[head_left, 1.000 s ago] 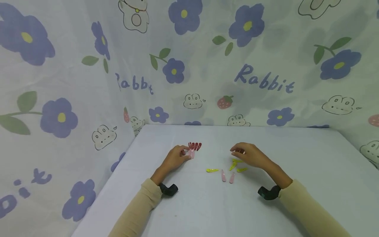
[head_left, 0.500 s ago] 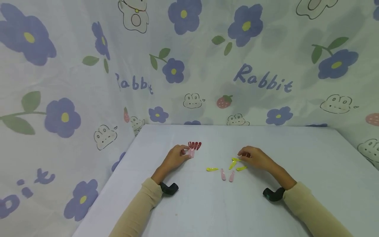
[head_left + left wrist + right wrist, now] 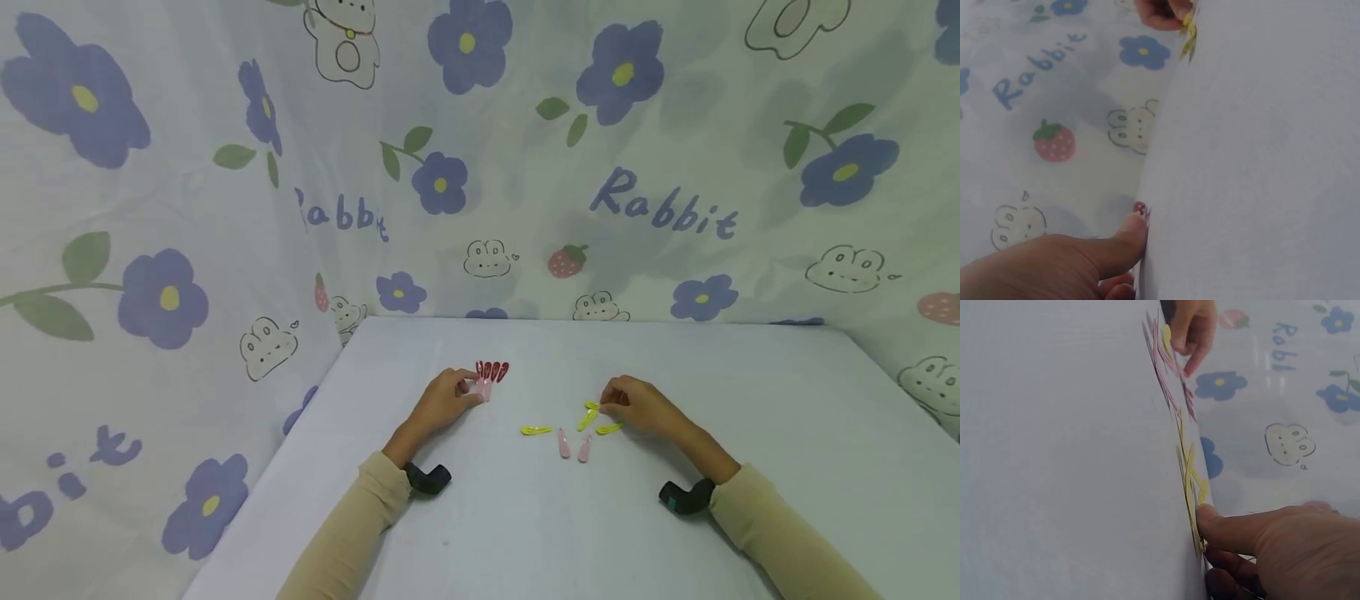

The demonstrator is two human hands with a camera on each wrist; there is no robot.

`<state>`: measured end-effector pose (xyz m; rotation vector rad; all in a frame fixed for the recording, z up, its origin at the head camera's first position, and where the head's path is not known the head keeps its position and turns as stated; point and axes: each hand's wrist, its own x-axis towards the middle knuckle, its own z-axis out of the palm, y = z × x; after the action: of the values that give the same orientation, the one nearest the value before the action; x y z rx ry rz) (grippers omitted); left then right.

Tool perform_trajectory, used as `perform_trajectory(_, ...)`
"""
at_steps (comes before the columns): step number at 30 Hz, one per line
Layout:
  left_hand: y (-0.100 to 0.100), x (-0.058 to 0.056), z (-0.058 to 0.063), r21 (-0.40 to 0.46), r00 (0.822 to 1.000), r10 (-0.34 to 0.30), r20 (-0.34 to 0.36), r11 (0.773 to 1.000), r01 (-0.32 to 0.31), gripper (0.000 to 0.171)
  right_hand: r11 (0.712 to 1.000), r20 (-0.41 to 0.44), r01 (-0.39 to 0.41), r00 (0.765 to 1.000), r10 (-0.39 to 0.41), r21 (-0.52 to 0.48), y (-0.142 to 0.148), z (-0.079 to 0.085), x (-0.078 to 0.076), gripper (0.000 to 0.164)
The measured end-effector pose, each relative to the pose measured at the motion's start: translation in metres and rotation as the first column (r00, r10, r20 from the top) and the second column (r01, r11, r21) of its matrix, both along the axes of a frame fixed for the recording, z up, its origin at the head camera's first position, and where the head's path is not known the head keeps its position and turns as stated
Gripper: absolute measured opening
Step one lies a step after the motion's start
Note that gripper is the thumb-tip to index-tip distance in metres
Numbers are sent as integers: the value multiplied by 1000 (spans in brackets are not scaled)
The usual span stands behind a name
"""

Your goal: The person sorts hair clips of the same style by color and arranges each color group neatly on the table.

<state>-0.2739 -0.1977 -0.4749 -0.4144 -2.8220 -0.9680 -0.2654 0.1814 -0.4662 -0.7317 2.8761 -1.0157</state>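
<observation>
My left hand (image 3: 442,398) rests on the table at the left, thumb and forefinger pinching a pink hair clip (image 3: 480,388) from its two ends. Another pink clip (image 3: 488,389) lies close beside it, just below a row of several red hair clips (image 3: 496,372). At the right, my right hand (image 3: 641,406) has its thumb and forefinger closed on the end of a yellow hair clip (image 3: 592,405). Crossing near that one is a second yellow clip (image 3: 587,420); a third yellow clip (image 3: 609,429) lies under the hand's near side. The fingertips hide part of the gripped clips.
Between the hands, a yellow clip (image 3: 536,431) lies sideways, with two pink clips, one left (image 3: 564,443) and one right (image 3: 584,448), nearer to me. The white table (image 3: 525,525) ends at a patterned cloth (image 3: 540,283) behind and a matching cloth on the left.
My right hand has shifted slightly right and come down from above the yellow clips, its fingertips now meeting one of them. The left hand stays where it was.
</observation>
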Motion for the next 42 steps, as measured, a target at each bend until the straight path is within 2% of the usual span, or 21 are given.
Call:
perform_trajectory(9, -1, -3, -5, -3, 1000, -12, -10, 1000, 12, 39, 999, 116, 46, 992, -47, 11, -3, 4, 1, 7)
perform_trajectory(23, -5, 5, -11, -1, 1000, 0, 31, 1000, 0, 39, 998, 123, 64, 990, -66, 17, -2, -2, 4, 11)
perform_trajectory(28, -5, 2, -3, 18, 1000, 7, 5, 1000, -7, 39, 997, 44, 78, 996, -78, -10, -2, 5, -2, 22)
perform_trajectory(30, -5, 0, -1, 16, 1000, 11, -2, 1000, -11, 39, 995, 10, 92, 996, -92, -29, -1, 9, -4, 19)
perform_trajectory(36, -1, -1, 4, 7, 1000, 0, 19, 1000, 0, 39, 980, -6, 174, 984, -175, -97, 4, 13, -4, 13)
perform_trajectory(42, 3, 2, 3, 3, 999, 12, 34, 1000, -12, 39, 971, -54, 145, 986, -158, -190, 5, 12, -2, 27)
